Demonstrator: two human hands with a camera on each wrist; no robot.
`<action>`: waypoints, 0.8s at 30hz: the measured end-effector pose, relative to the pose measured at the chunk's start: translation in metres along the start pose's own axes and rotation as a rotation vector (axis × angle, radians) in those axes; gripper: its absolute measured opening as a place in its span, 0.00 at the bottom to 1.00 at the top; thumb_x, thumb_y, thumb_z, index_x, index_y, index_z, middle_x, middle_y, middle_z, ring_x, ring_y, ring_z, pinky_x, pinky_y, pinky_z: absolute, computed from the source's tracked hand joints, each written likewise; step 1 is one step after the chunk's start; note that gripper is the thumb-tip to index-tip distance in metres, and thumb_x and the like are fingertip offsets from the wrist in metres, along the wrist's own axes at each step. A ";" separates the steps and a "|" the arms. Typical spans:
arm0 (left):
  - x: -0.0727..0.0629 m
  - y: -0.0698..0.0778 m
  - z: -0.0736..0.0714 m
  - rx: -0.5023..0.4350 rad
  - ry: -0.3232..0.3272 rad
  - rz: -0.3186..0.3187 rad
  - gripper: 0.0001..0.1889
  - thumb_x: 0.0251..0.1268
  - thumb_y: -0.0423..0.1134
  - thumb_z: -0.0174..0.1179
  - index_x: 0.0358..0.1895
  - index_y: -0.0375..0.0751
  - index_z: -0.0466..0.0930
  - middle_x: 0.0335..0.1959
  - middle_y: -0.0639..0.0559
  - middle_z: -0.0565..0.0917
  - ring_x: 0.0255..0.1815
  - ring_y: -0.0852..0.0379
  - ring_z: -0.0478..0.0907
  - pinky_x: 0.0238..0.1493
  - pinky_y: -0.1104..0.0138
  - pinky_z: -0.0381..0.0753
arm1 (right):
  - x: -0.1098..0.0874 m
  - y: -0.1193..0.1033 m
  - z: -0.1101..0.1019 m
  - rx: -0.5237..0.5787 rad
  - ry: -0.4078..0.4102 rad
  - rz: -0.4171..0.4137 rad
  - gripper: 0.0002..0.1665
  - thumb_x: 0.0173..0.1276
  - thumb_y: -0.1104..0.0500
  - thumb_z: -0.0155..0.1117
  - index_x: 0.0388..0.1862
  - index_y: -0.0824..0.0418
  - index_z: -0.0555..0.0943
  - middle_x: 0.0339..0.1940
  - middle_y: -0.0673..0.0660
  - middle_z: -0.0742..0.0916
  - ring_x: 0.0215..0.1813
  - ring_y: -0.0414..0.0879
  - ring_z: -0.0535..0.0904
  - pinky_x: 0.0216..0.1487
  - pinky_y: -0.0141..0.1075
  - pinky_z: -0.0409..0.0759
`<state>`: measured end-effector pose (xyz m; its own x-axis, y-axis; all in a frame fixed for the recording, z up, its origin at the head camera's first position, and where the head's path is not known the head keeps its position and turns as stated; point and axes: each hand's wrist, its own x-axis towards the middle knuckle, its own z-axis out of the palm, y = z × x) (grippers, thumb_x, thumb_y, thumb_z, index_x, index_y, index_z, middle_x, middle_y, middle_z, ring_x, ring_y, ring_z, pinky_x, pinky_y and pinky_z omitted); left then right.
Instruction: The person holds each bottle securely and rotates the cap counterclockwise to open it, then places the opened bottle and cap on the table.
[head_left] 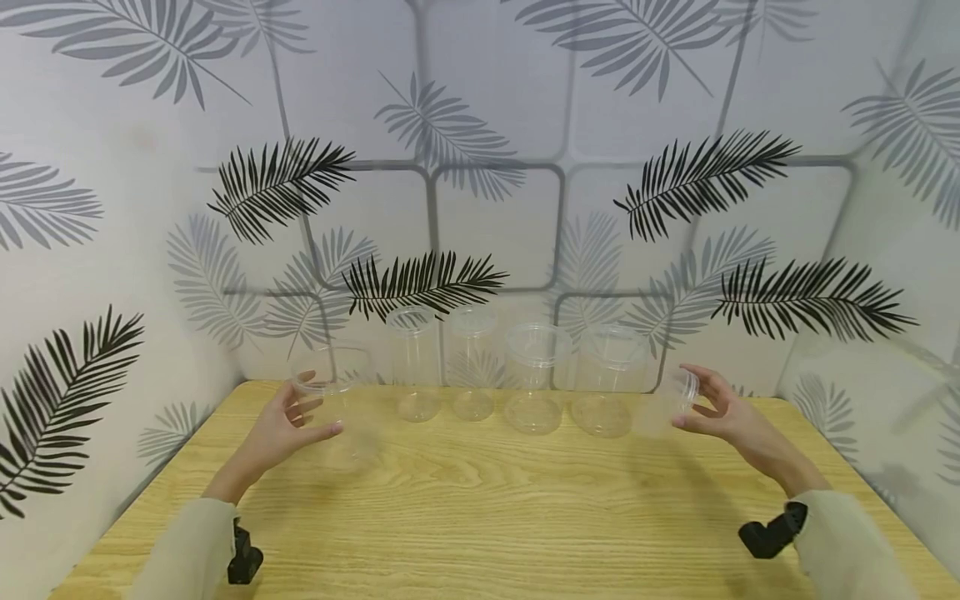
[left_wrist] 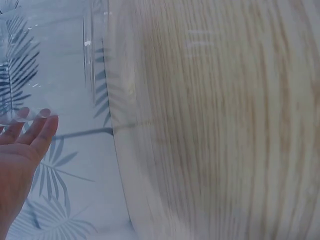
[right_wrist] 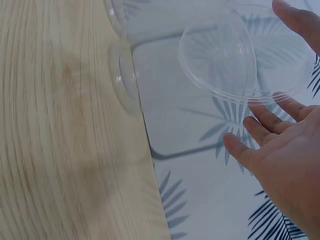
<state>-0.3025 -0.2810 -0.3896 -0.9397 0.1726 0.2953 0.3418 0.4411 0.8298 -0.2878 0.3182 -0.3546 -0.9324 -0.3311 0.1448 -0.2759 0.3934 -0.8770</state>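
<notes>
A large clear plastic jar stands at the left end of a row, blurred towards its base. My left hand grips its side, thumb in front and fingers spread behind. In the left wrist view, fingertips meet its see-through wall. At the right end my right hand holds a clear plastic tub, tipped on its side with the ringed end towards the palm. The right wrist view shows the tub's round rim between the thumb above and the fingers below.
Between the hands, several clear jars stand along the back of the wooden table: two slim ones, including a tall jar, and two wide ones, including a wide jar. A leaf-patterned wall rises right behind them.
</notes>
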 end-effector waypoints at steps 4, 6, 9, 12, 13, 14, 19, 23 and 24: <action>-0.003 -0.002 -0.010 0.007 0.022 -0.012 0.39 0.52 0.40 0.66 0.63 0.37 0.52 0.71 0.40 0.51 0.67 0.32 0.57 0.63 0.39 0.57 | -0.004 0.010 -0.010 -0.048 0.030 0.017 0.47 0.64 0.58 0.60 0.73 0.51 0.43 0.72 0.70 0.46 0.70 0.70 0.40 0.63 0.67 0.47; -0.005 -0.003 -0.014 0.012 0.038 -0.025 0.37 0.53 0.40 0.66 0.61 0.37 0.53 0.71 0.39 0.50 0.67 0.32 0.56 0.63 0.40 0.57 | -0.006 0.014 -0.015 -0.080 0.046 0.026 0.48 0.63 0.58 0.61 0.73 0.54 0.42 0.71 0.71 0.47 0.70 0.70 0.40 0.62 0.67 0.47; -0.007 -0.005 -0.020 0.012 0.062 -0.046 0.30 0.53 0.41 0.66 0.52 0.37 0.57 0.72 0.41 0.46 0.67 0.31 0.54 0.63 0.40 0.56 | -0.009 0.021 -0.023 -0.140 0.065 0.038 0.50 0.62 0.56 0.62 0.73 0.58 0.41 0.71 0.73 0.47 0.69 0.71 0.40 0.61 0.68 0.47; -0.011 -0.008 -0.025 0.024 0.076 -0.067 0.31 0.54 0.42 0.66 0.53 0.36 0.55 0.73 0.43 0.42 0.67 0.30 0.52 0.63 0.40 0.56 | -0.012 0.028 -0.029 -0.197 0.073 0.063 0.52 0.61 0.55 0.63 0.73 0.61 0.41 0.70 0.74 0.49 0.69 0.72 0.41 0.60 0.69 0.47; -0.012 -0.010 -0.027 0.027 0.081 -0.073 0.33 0.54 0.42 0.65 0.56 0.37 0.54 0.73 0.42 0.42 0.67 0.30 0.52 0.64 0.40 0.56 | -0.012 0.030 -0.030 -0.221 0.076 0.075 0.52 0.61 0.54 0.63 0.73 0.61 0.41 0.70 0.75 0.50 0.69 0.73 0.41 0.60 0.69 0.47; -0.013 -0.011 -0.028 0.030 0.084 -0.080 0.35 0.54 0.42 0.65 0.59 0.36 0.52 0.73 0.42 0.41 0.67 0.30 0.52 0.64 0.40 0.56 | -0.012 0.031 -0.032 -0.241 0.078 0.088 0.53 0.61 0.53 0.64 0.73 0.61 0.42 0.69 0.75 0.51 0.68 0.73 0.42 0.59 0.70 0.48; -0.015 -0.015 -0.036 0.036 0.108 -0.115 0.44 0.55 0.42 0.64 0.67 0.35 0.43 0.73 0.38 0.40 0.68 0.29 0.50 0.63 0.39 0.56 | -0.012 0.040 -0.039 -0.343 0.085 0.154 0.55 0.59 0.49 0.65 0.73 0.63 0.41 0.68 0.76 0.53 0.67 0.75 0.45 0.54 0.70 0.55; -0.017 -0.017 -0.040 0.031 0.117 -0.146 0.50 0.56 0.43 0.64 0.71 0.39 0.33 0.71 0.34 0.40 0.68 0.28 0.48 0.61 0.38 0.58 | -0.011 0.048 -0.043 -0.422 0.078 0.164 0.58 0.56 0.48 0.67 0.71 0.69 0.42 0.68 0.78 0.53 0.65 0.75 0.47 0.53 0.69 0.58; -0.017 -0.017 -0.040 0.031 0.118 -0.155 0.51 0.56 0.44 0.63 0.71 0.39 0.32 0.71 0.33 0.39 0.68 0.28 0.48 0.61 0.37 0.58 | -0.012 0.050 -0.043 -0.442 0.075 0.165 0.59 0.56 0.48 0.67 0.71 0.71 0.42 0.67 0.79 0.53 0.65 0.76 0.48 0.53 0.69 0.58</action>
<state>-0.2928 -0.3267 -0.3900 -0.9755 -0.0031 0.2201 0.1914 0.4818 0.8551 -0.3008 0.3783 -0.3802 -0.9820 -0.1769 0.0666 -0.1801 0.7682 -0.6143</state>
